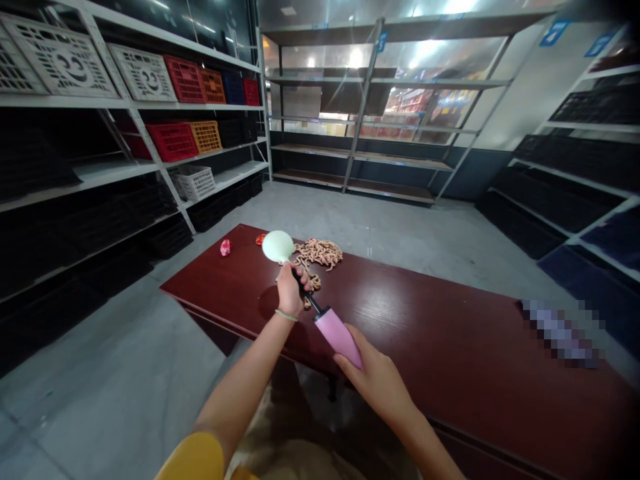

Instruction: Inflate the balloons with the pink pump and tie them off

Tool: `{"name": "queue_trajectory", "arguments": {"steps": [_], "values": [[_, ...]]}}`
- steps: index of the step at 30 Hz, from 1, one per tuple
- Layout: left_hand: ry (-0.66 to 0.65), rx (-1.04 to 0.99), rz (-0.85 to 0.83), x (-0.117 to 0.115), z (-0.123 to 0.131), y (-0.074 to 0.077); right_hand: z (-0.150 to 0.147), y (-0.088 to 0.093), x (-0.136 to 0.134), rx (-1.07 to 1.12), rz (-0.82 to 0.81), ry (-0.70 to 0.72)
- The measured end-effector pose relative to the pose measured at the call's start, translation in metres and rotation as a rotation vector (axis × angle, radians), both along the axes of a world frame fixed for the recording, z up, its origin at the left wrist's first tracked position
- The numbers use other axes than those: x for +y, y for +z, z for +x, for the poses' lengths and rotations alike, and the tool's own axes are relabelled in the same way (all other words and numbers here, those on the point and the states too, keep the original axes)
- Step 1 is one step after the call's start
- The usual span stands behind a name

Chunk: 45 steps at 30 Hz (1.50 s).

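A pale green balloon (278, 246), partly inflated and round, sits at the far end of a hand balloon pump (340, 337) with a pink body and a black front part. My left hand (291, 292) is closed around the black front part, right by the balloon's neck; the fingers hide where the two join. Lower and to the right, my right hand (375, 370) wraps round the pink body. A black rod shows between the hands. Just beyond my left hand, a tangled pile of beige, thin strand-like pieces (323, 253) lies on the table.
The dark red table (420, 313) carries a pink-and-red crumpled item (225, 247), a small red item (260, 239) partly behind the balloon, and a pixelated object (560, 333) at right. Shelving with plastic crates (173, 141) stands left; metal racks (360, 133) line the back.
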State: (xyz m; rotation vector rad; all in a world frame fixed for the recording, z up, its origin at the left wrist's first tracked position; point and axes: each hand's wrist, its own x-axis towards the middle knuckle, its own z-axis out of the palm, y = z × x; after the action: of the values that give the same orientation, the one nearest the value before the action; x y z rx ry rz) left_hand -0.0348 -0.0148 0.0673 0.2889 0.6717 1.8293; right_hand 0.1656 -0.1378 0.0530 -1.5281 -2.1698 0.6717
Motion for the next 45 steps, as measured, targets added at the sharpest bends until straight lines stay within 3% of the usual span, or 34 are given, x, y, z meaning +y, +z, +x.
{"name": "queue_trajectory", "arguments": {"steps": [5,8,12,18,22,25,29,32,35,39,45], "values": [[0.075,-0.019,-0.021,0.019,-0.036,0.003,0.025,-0.003,-0.009,-0.117,0.049,0.036],[0.109,-0.026,-0.015,0.021,-0.044,0.000,0.030,-0.006,-0.009,-0.198,0.103,0.036],[0.120,-0.044,-0.005,0.013,-0.030,-0.010,0.017,-0.006,0.000,-0.287,0.152,0.022],[-0.036,-0.005,-0.003,-0.006,0.012,-0.040,-0.018,-0.003,0.016,-0.319,0.146,-0.004],[-0.117,0.000,-0.021,-0.005,0.017,-0.054,-0.025,-0.011,0.013,-0.381,0.170,-0.023],[-0.128,-0.020,-0.035,0.000,0.009,-0.058,-0.012,-0.022,-0.001,-0.409,0.212,0.017],[-0.079,-0.019,-0.031,0.004,0.002,-0.059,0.028,-0.036,-0.019,-0.344,0.312,0.076],[-0.043,-0.018,-0.050,0.004,0.002,-0.060,0.057,-0.039,-0.027,-0.339,0.321,0.093],[-0.014,-0.017,-0.075,0.004,0.004,-0.061,0.067,-0.039,-0.027,-0.354,0.312,0.107],[0.000,-0.031,-0.069,0.004,0.006,-0.063,0.045,-0.039,-0.017,-0.400,0.323,0.073],[-0.057,-0.036,-0.085,0.005,0.005,-0.068,-0.020,-0.028,0.013,-0.487,0.202,0.043]]}}
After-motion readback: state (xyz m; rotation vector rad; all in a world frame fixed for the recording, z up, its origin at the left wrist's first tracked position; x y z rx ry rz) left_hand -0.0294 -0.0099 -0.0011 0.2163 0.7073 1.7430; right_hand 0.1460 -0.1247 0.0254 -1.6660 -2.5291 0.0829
